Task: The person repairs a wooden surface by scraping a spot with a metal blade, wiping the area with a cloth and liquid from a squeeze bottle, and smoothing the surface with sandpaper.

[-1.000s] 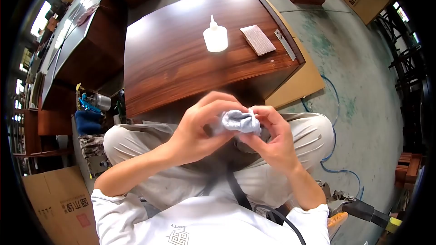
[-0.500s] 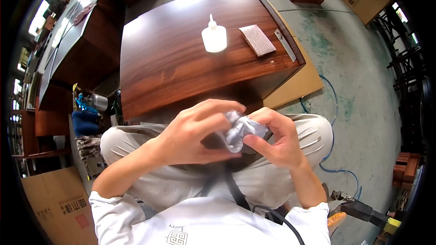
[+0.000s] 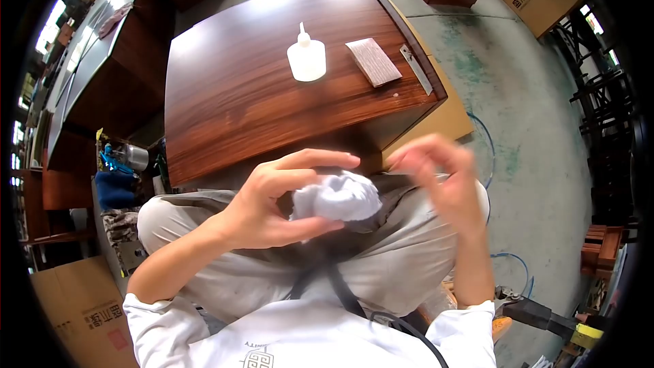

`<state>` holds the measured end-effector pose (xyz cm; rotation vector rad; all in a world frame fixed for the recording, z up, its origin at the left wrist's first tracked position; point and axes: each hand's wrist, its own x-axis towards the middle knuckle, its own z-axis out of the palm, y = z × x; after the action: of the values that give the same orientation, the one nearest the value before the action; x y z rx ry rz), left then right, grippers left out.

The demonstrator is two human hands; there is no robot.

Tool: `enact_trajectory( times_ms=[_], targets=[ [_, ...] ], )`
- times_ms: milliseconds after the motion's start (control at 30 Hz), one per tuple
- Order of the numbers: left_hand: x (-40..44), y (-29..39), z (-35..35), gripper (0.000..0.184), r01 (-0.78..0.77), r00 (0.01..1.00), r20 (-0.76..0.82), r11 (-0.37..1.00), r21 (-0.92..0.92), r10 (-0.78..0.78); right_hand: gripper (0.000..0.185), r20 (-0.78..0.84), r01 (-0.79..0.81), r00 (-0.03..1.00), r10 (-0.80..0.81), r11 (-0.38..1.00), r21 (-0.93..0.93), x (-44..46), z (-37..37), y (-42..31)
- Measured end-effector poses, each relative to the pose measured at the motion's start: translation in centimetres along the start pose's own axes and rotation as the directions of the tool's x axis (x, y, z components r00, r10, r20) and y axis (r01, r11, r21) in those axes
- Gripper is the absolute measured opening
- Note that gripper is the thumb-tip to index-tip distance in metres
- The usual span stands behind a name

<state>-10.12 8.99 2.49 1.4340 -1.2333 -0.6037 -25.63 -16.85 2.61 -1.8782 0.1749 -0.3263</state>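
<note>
A: Where is the cloth (image 3: 337,197) to be found?

B: It is held in the left hand (image 3: 266,201), above the trousers (image 3: 402,259), on the near side of the brown wooden cabinet (image 3: 225,88). It is bunched into a loose, pale ball, with a hollow fold seen in its top.

A: How are the fingers of that hand set?

B: They are curved around the bundle in a fairly wide grip. The index finger is stretched along the far side, and the thumb is laid along the near side.

A: And the right hand (image 3: 446,174)?

B: It is raised beside the cloth, with a gap left between the two. Its fingers are bent, but they are blurred; whether anything small is pinched there cannot be told.

A: What is seen on the cabinet?

B: A white bottle (image 3: 306,63) is stood upright, its narrow nozzle pointed up. To its right a pinkish pad (image 3: 373,63) is laid flat, and beyond that a metal strip (image 3: 415,69) is placed near the right edge.

A: Is anything seen at the lower left?

B: A printed cardboard box (image 3: 75,293) is seen there.
</note>
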Motion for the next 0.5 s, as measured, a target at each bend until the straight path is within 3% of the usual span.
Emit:
enact_trajectory(
  times_ms=[33,67,167,233,300,367,500],
  targets=[
    [-0.2,-0.2,-0.3,0.027,-0.011,1.000,0.016,1.000,-0.026,0.012,0.013,-0.139,0.102,0.983,-0.121,0.985,-0.137,1.4,-1.3,0.5],
    [-0.6,-0.2,-0.2,0.030,0.061,0.998,-0.003,0.994,-0.089,-0.061,0.012,-0.233,0.093,0.960,-0.156,0.961,-0.261,2.7,-2.7,1.0],
    [-1.0,-0.4,-0.3,0.037,0.084,0.995,-0.044,0.985,-0.150,-0.091,0.011,-0.218,0.045,0.969,-0.119,0.947,-0.317,3.6,-2.9,-0.4],
    [-1.4,-0.7,-0.1,0.045,0.136,0.983,-0.083,0.954,-0.267,-0.163,0.027,0.007,0.072,0.997,-0.072,0.992,-0.104,2.9,-1.5,-1.0],
    [-1.2,0.2,0.5,0.029,0.245,0.940,-0.110,0.861,-0.445,-0.324,0.041,0.153,0.079,0.983,-0.097,0.989,0.123,2.3,0.8,-1.2],
    [-1.1,-0.4,0.4,0.026,0.218,0.953,-0.161,0.950,-0.225,-0.257,0.053,0.289,0.064,0.951,-0.111,0.984,0.168,2.1,2.0,-0.5],
    [-0.4,0.0,0.0,0.025,0.079,0.988,-0.145,0.988,0.136,-0.059,0.054,0.337,0.085,0.936,-0.103,0.994,0.068,2.2,3.1,-0.1]
  ],
)
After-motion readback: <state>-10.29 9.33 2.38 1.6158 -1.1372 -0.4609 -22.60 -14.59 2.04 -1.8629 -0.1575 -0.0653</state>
